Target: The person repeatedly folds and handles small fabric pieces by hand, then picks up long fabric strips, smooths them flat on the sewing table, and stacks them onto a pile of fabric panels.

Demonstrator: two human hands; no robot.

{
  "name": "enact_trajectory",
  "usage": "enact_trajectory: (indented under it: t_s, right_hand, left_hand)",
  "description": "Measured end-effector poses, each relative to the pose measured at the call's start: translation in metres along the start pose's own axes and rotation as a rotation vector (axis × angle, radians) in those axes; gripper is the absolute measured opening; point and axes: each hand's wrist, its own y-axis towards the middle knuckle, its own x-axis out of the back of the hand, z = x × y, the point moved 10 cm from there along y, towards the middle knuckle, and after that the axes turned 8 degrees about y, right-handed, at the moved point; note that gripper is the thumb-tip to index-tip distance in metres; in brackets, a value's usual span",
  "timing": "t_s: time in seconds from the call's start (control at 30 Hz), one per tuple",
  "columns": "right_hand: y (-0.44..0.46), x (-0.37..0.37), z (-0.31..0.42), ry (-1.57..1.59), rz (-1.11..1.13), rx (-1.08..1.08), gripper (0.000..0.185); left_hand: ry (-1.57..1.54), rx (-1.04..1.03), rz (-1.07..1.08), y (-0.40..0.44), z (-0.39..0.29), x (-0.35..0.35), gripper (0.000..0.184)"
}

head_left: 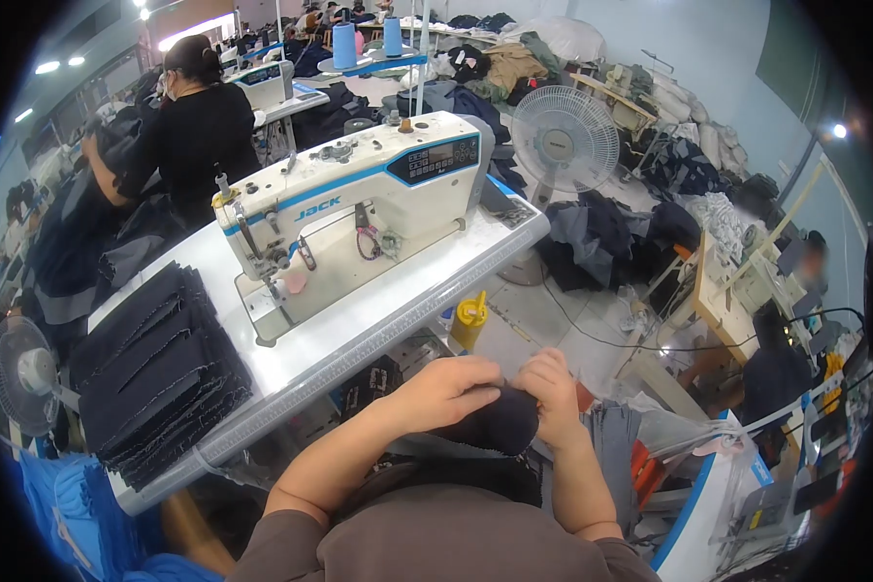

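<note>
Over my lap, in front of the table edge, I hold a dark navy piece of fabric [500, 424] with a rounded lower edge. My left hand [456, 390] pinches its upper left part, fingers bent over the cloth. At its upper right, my right hand [550, 393] is closed on it with curled fingers; the fingertips are partly hidden. A white and blue sewing machine [349, 194] stands on the table beyond my hands. Left of the machine lies a stack of dark cut fabric pieces [155, 373] with frayed edges.
A yellow bottle [468, 322] stands just beyond my hands. The white table's edge [378, 354] runs diagonally before me. A standing fan [565, 141] and heaped dark cloth [621, 238] are to the right. At left, another person [204, 136] in black handles cloth.
</note>
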Motion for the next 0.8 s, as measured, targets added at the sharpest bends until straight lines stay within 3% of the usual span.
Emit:
enact_trajectory:
  t_s: [0.13, 0.2, 0.23, 0.3, 0.4, 0.43, 0.47, 0.53, 0.57, 0.63, 0.73, 0.8]
  right_hand:
    - [-0.016, 0.003, -0.026, 0.214, 0.007, -0.189, 0.015]
    - [-0.025, -0.01, -0.042, 0.556, 0.026, -0.393, 0.019]
    - [-0.025, -0.01, -0.042, 0.557, 0.027, -0.393, 0.019]
    - [-0.032, -0.02, -0.049, 1.151, -0.059, -0.557, 0.026]
    - [-0.022, -0.016, -0.039, 0.878, 0.012, -0.581, 0.033]
    - [-0.015, -0.012, -0.028, 0.574, 0.043, -0.459, 0.026]
    - [-0.016, -0.013, -0.028, 0.574, 0.038, -0.462, 0.026]
    - [-0.018, -0.012, -0.028, 0.37, 0.05, -0.457, 0.018]
    - [-0.014, -0.007, -0.022, 0.356, 0.009, -0.406, 0.013]
    - [-0.016, -0.004, -0.025, 0.343, -0.007, -0.393, 0.013]
    - [-0.018, -0.003, -0.026, 0.344, -0.028, -0.397, 0.012]
    - [-0.02, -0.006, -0.026, 0.363, -0.025, -0.412, 0.012]
  left_hand:
    - [-0.043, 0.032, 0.043, -0.003, 0.003, 0.002, 0.009]
    - [-0.036, 0.027, 0.028, -0.003, 0.002, 0.004, 0.009]
    - [-0.029, 0.02, 0.018, -0.003, 0.0, 0.006, 0.009]
    - [0.025, 0.011, -0.025, -0.003, -0.002, 0.012, 0.009]
    - [0.092, -0.011, -0.069, -0.002, -0.002, 0.012, 0.009]
    - [0.108, -0.027, -0.072, -0.002, -0.003, 0.011, 0.009]
    - [0.106, -0.028, -0.066, -0.002, -0.004, 0.012, 0.009]
    - [-0.012, 0.115, 0.022, -0.002, 0.006, 0.009, 0.01]
    - [-0.012, 0.114, 0.018, -0.004, 0.01, 0.01, 0.01]
    - [-0.475, 0.347, 0.041, -0.012, 0.039, -0.002, 0.013]
    - [-0.613, 0.315, -0.055, -0.013, 0.032, 0.006, 0.017]
    - [-0.482, 0.247, -0.059, -0.013, 0.023, 0.004, 0.015]
